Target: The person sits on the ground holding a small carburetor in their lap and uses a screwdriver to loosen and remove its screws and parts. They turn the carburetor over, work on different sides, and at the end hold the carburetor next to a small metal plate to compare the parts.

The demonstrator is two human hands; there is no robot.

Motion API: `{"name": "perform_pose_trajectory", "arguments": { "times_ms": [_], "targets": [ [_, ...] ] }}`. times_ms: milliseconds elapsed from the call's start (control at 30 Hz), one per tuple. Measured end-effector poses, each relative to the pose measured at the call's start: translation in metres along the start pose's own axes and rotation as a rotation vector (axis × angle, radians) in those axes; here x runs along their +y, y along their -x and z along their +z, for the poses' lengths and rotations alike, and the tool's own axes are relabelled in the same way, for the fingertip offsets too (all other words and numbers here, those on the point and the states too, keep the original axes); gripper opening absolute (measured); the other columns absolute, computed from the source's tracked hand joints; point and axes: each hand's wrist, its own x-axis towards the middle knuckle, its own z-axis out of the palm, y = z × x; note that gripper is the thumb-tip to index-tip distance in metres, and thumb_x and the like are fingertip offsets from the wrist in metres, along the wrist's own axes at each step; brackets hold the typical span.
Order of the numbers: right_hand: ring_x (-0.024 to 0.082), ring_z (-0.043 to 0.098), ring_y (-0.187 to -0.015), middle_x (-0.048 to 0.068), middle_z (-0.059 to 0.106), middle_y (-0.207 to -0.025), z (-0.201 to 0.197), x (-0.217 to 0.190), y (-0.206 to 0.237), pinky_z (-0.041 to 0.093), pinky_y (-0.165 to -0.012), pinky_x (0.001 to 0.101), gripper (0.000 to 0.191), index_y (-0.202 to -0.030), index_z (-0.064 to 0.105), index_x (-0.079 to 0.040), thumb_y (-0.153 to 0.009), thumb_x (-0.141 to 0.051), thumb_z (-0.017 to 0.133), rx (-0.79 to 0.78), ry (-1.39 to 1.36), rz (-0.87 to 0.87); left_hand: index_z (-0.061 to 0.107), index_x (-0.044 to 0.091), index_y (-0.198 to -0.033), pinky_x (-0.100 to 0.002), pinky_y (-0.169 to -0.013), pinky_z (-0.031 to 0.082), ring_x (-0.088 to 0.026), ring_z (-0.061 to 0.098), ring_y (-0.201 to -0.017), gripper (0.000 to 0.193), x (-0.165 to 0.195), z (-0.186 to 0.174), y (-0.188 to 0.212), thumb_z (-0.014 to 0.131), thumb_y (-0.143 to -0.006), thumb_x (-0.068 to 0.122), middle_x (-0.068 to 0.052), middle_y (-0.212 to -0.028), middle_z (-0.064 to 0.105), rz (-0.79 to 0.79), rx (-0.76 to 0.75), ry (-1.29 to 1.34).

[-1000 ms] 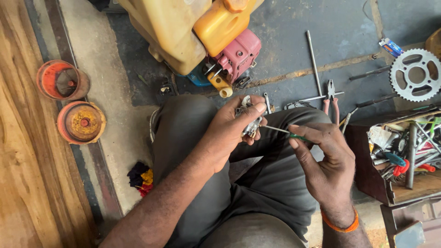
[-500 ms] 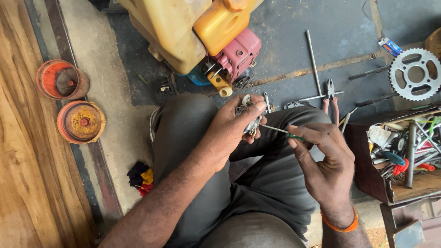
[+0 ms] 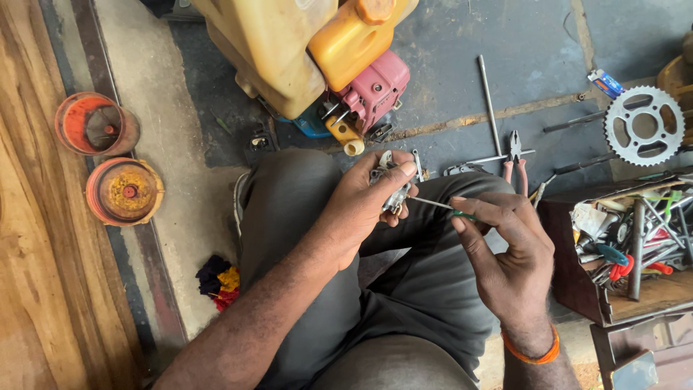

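We are sitting on the floor with our knees up. Our left hand (image 3: 361, 206) is wrapped tight around a small metal part (image 3: 390, 189), with the thumb on top and the fingers under it. We hold it up over our lap so it stays steady and we can see into it. Our right hand (image 3: 509, 253) pinches a thin screwdriver (image 3: 442, 207) with a green handle between the thumb and the first fingers. The other fingers are spread out loose. The tip of the screwdriver points at the small metal part and touches it or nearly does; we cannot tell which.

Near our knees stands a small engine (image 3: 328, 54) with a yellow tank and a pink body, tipped on the grey floor (image 3: 462, 43). It is close, so the part is easy to match to it. Pliers (image 3: 515, 153) and a long rod (image 3: 489, 101) lie just past our knee, easy to grab. A toothed metal wheel (image 3: 644, 126) lies further right. A wooden box of tools (image 3: 635, 245) sits by our right side. Two round orange cups (image 3: 112, 159) rest well apart on our left.
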Motion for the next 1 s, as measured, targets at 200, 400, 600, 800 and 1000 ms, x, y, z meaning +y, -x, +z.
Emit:
{"name": "perform_pose_trajectory", "arguments": {
  "times_ms": [200,400,600,800,1000],
  "targets": [
    [0.013,0.066,-0.099,0.008,0.067,-0.112,0.0021,0.0019,-0.0024,0.055,-0.087,0.0272,0.024,-0.115,0.073,-0.003,-0.091,0.001,0.077,0.004,-0.04,-0.001,0.061,0.01,-0.117,-0.024,-0.057,0.049,-0.008,0.061,-0.068,0.032,-0.0009,-0.0012,-0.0013,0.065,-0.097,0.035,-0.005,-0.091,0.066,0.008,0.0,0.016],
    [0.011,0.065,-0.083,0.009,0.069,-0.108,0.0009,0.0023,-0.0029,0.044,-0.117,0.0375,0.023,-0.11,0.073,-0.001,-0.088,0.003,0.077,0.0,0.024,-0.023,0.061,0.01,-0.117,-0.024,-0.058,0.05,-0.008,0.061,-0.069,0.033,-0.0009,-0.002,-0.0007,0.065,-0.096,0.035,-0.005,-0.092,0.066,0.011,-0.006,0.019],
    [0.012,0.066,-0.095,0.008,0.068,-0.112,0.0021,0.0035,-0.0009,0.055,-0.085,0.0267,0.022,-0.113,0.073,-0.003,-0.092,-0.001,0.076,0.006,-0.015,0.0,0.061,0.01,-0.118,-0.024,-0.058,0.05,-0.008,0.061,-0.069,0.033,-0.001,-0.0011,-0.0006,0.065,-0.096,0.036,-0.005,-0.092,0.066,0.009,-0.009,0.024],
    [0.015,0.066,-0.104,0.008,0.068,-0.112,0.0011,0.0004,-0.0005,0.054,-0.091,0.0283,0.022,-0.115,0.073,-0.004,-0.093,-0.002,0.076,0.008,0.004,-0.02,0.061,0.01,-0.117,-0.024,-0.058,0.05,-0.008,0.061,-0.069,0.033,0.0008,-0.0007,0.0008,0.065,-0.097,0.036,-0.005,-0.092,0.066,0.017,-0.013,0.014],
    [0.016,0.066,-0.105,0.008,0.067,-0.112,0.0034,-0.0002,-0.0013,0.054,-0.093,0.0291,0.021,-0.115,0.073,-0.004,-0.094,-0.002,0.076,0.008,-0.001,-0.024,0.061,0.01,-0.117,-0.024,-0.058,0.049,-0.008,0.06,-0.069,0.032,-0.0002,-0.0011,0.0,0.065,-0.097,0.035,-0.004,-0.091,0.066,0.007,-0.008,0.017]
  ]
}}
